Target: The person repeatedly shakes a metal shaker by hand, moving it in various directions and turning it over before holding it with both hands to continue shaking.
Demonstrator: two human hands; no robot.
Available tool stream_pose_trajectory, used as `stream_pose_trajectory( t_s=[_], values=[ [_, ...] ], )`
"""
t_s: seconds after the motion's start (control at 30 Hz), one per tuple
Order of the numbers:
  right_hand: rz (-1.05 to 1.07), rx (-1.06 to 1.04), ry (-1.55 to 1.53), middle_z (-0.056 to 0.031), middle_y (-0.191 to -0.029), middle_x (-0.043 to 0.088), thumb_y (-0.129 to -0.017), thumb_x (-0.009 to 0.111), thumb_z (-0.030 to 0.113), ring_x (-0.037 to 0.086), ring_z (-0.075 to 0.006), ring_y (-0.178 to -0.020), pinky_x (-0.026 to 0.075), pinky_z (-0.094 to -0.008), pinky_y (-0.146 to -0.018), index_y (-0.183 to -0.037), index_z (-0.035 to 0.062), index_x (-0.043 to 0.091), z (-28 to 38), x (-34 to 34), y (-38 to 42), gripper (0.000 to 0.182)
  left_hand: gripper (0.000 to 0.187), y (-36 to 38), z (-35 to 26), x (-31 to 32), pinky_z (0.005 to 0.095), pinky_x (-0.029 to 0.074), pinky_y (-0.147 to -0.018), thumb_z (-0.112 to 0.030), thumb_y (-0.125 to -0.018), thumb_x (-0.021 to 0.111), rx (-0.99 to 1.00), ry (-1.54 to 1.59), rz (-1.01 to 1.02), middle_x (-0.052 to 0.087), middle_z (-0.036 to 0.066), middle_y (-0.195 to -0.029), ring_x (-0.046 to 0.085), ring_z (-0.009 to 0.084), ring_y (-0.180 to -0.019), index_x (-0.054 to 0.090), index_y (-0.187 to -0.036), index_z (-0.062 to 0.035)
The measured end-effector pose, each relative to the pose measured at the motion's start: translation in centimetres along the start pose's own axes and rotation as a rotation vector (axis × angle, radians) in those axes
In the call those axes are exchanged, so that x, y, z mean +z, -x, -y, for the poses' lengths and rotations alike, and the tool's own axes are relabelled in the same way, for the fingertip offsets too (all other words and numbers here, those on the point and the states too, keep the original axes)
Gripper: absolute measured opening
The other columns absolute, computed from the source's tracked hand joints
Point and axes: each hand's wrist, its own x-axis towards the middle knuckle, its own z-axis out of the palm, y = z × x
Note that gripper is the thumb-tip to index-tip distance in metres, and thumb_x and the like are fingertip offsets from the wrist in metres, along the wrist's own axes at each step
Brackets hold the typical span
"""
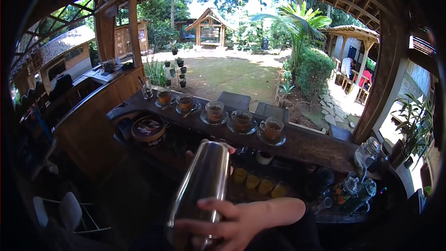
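- Head view, shaker first: a steel shaker [202,186] is held up, tilted, low in the middle of the view and over the near side of the bar; both halves look closed together.
- My right hand [232,223] comes in from the right and wraps the lower part, fingers curled tight round the metal.
- My left hand [211,151] is mostly hidden behind the top end; only fingertips show at the cap and by the side. It seems to clasp that end, but I cannot tell its full grip.
- Just beyond the shaker, on the lower shelf: four small glasses [259,182] in a row, each with yellow liquid already in it. A small white cup [265,157] stands behind them.
- On the bar top [316,146]: five glass cups [214,110] on saucers, all holding amber drink, so that row looks poured.
- Left of the shaker, a round brown tin [148,130], lid on.
- Right end: a jar [368,152] and bottles [353,190], crowded together.
- Judgement: cups and small glasses are filled; the shaker's contents are still inside, so mixing is in hand and pouring is left.
- Garden [227,72] beyond; people sit at a far table [353,81], well apart.
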Motion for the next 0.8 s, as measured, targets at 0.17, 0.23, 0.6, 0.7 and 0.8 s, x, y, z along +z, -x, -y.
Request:
stream_pose_trajectory(
  t_s=[0.17, 0.23, 0.6, 0.7, 0.8],
  values=[
    [-0.176, 0.188, 0.073, -0.0102, -0.122, 0.051, -0.069, 0.074, 0.019, 0.046, -0.0422, -0.111, 0.040, -0.0546, -0.091, -0.113, 0.0269, 0.053, -8.5, 3.4, 2.7, 0.050, 0.064, 2.3, -4.1, 0.1, 0.0405, 0.056, -0.067, -0.056, -0.082, 0.053, -0.227, 0.291, -0.370, 0.049, 0.024, -0.116, 0.059, 0.0314, -0.094, 0.033, -0.126, -0.0142],
    [-0.271, 0.510, 0.048, -0.0066, -0.120, 0.053, -0.065, 0.077, 0.015, 0.047, -0.0426, -0.109, 0.046, -0.0499, -0.083, -0.111, 0.0334, 0.053, -10.8, 5.3, 3.6, 0.055, 0.062, 2.6, -4.7, -0.8, 0.0403, 0.055, -0.069, -0.056, -0.083, 0.051, -0.139, 0.198, -0.283, 0.049, 0.025, -0.117, 0.059, 0.0307, -0.095, 0.034, -0.125, -0.0135],
    [-0.320, 0.286, -0.007, -0.0118, -0.116, 0.055, -0.065, 0.074, 0.016, 0.050, -0.0465, -0.103, 0.044, -0.0554, -0.081, -0.112, 0.0361, 0.052, -13.9, 9.6, 2.1, 0.055, 0.050, 4.3, -10.3, -3.2, 0.0323, 0.057, -0.066, -0.055, -0.086, 0.046, -0.169, 0.214, -0.386, 0.045, 0.033, -0.119, 0.059, 0.0292, -0.100, 0.042, -0.102, -0.0078],
    [-0.349, 0.120, -0.002, -0.0158, -0.113, 0.056, -0.075, 0.065, 0.020, 0.053, -0.0436, -0.101, 0.043, -0.0547, -0.083, -0.111, 0.0300, 0.053, -13.3, 9.2, -0.2, 0.040, 0.051, 3.3, -11.6, -4.9, 0.0346, 0.057, -0.066, -0.054, -0.086, 0.047, -0.100, 0.069, -0.283, 0.045, 0.035, -0.118, 0.060, 0.0305, -0.099, 0.041, -0.103, -0.0070],
    [-0.139, 0.035, 0.073, -0.0043, -0.112, 0.055, -0.083, 0.053, 0.024, 0.053, -0.0297, -0.107, 0.033, -0.0548, -0.091, -0.108, 0.0289, 0.057, -9.2, 9.3, -1.7, 0.026, 0.051, 3.1, -12.4, -6.6, 0.0368, 0.058, -0.066, -0.053, -0.086, 0.048, -0.026, -0.061, -0.210, 0.044, 0.036, -0.118, 0.060, 0.0318, -0.098, 0.041, -0.105, -0.0062]
  ],
)
